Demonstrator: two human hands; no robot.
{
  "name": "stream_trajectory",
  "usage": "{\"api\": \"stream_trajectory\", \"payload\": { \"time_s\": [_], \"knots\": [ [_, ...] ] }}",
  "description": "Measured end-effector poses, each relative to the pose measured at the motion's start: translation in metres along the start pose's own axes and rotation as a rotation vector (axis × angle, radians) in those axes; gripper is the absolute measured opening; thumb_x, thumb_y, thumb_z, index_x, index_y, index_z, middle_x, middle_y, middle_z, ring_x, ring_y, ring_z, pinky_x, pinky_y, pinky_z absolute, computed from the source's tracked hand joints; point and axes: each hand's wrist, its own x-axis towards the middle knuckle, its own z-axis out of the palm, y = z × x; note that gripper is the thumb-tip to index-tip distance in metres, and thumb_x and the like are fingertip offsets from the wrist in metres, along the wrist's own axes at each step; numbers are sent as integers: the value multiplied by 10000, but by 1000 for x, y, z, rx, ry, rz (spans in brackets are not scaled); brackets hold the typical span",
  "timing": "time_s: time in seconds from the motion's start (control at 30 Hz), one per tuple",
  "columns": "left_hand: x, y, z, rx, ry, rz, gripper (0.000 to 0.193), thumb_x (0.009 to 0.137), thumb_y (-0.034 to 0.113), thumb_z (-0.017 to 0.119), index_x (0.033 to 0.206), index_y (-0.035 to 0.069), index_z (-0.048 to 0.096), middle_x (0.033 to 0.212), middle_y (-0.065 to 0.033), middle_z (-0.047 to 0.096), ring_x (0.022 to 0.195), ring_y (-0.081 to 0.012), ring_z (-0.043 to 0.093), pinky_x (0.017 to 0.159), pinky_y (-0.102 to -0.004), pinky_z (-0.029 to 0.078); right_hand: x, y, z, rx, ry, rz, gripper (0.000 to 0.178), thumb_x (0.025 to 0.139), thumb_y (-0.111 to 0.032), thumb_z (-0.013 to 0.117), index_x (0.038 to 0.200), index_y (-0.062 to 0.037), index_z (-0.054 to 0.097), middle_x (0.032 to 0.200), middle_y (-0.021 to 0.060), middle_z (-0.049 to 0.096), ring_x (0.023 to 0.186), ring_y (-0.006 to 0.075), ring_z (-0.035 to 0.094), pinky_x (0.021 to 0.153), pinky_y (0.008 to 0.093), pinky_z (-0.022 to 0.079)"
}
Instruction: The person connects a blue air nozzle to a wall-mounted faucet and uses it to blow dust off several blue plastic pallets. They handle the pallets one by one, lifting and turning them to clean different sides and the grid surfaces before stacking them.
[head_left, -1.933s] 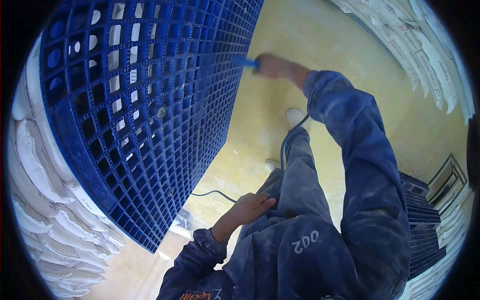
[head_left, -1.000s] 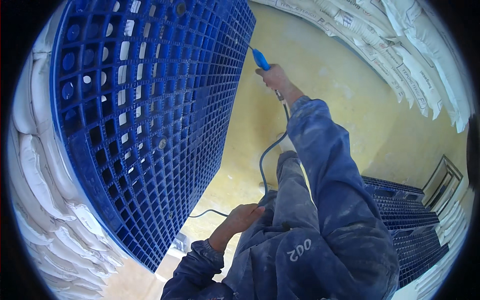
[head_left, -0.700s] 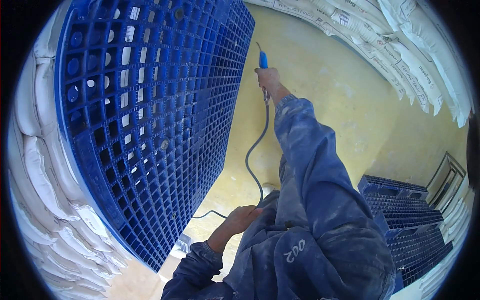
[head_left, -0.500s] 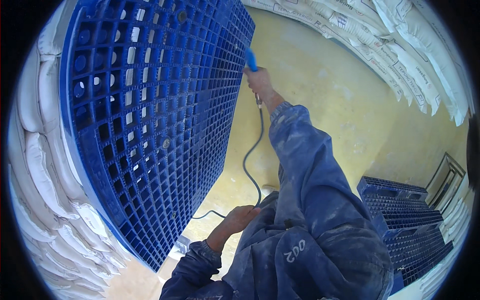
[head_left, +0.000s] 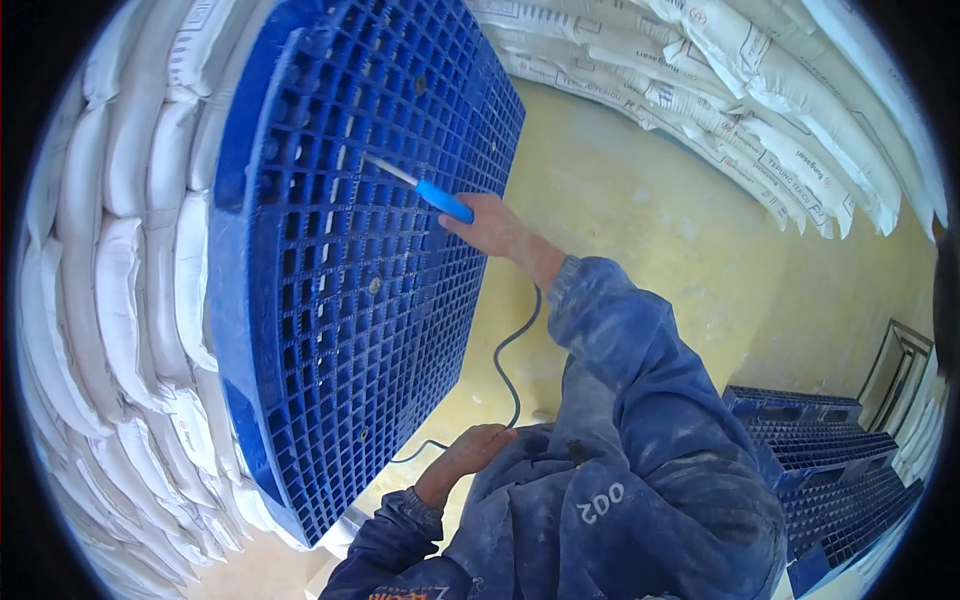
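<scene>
A blue plastic pallet with a grid of square holes stands on edge at the left. My right hand is closed around the blue handle of an air blow gun. Its thin metal nozzle points up and left at the pallet's grid, and I cannot tell whether the tip touches it. From the gun a dark air hose hangs down to my left hand. That hand is closed by my thigh, with the hose passing through it and coming out toward the pallet's lower edge.
Stacked white sacks rise behind the pallet at the left. More white sacks line the far side. Several dark blue pallets lie at the right, near a leaning frame. The floor is yellowish and dusty.
My right hand has moved down and swung the blow gun left, so its nozzle now shows across the pallet's grid. The pallet appears farther right in view. My left hand stays at the hose.
</scene>
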Motion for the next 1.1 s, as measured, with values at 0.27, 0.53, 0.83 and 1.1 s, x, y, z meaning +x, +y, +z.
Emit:
{"api": "stream_trajectory", "payload": {
  "time_s": [0.27, 0.53, 0.83, 1.1],
  "knots": [
    [-62, -64, 34, 77, 68, 127, 497, 932, 417, 357, 956, -11, 609, 964, -235, 607, 942, -393, 559, 830, -430, 433, -92, -105, 14, -273, -91, -83, 323, 818, -360, 583, 915, -53, 612, 837, 196, 627, 791, 361, 606, 700, 438, 465],
    [-129, -173, 97, 219, 184, 463, 464, 947, 371, 357, 943, -17, 611, 961, -212, 603, 933, -352, 553, 827, -420, 419, -235, -184, 82, -205, 92, 326, 294, 826, -330, 580, 934, -58, 615, 817, 165, 632, 765, 295, 612, 706, 416, 462],
    [-210, -305, 196, -193, 313, 271, 476, 908, 392, 405, 922, -48, 586, 910, -228, 610, 887, -365, 570, 795, -429, 421, -375, -263, 186, -220, 107, 482, 301, 818, -330, 548, 905, -53, 628, 810, 184, 640, 820, 323, 617, 740, 430, 456],
    [-255, -326, 262, -211, 537, 445, 490, 905, 427, 429, 778, -32, 545, 683, -130, 548, 653, -247, 515, 623, -374, 412, -436, -286, 194, -375, -34, 219, 377, 798, -375, 563, 806, 0, 601, 645, 138, 595, 576, 259, 606, 531, 384, 465]
  ]
}}
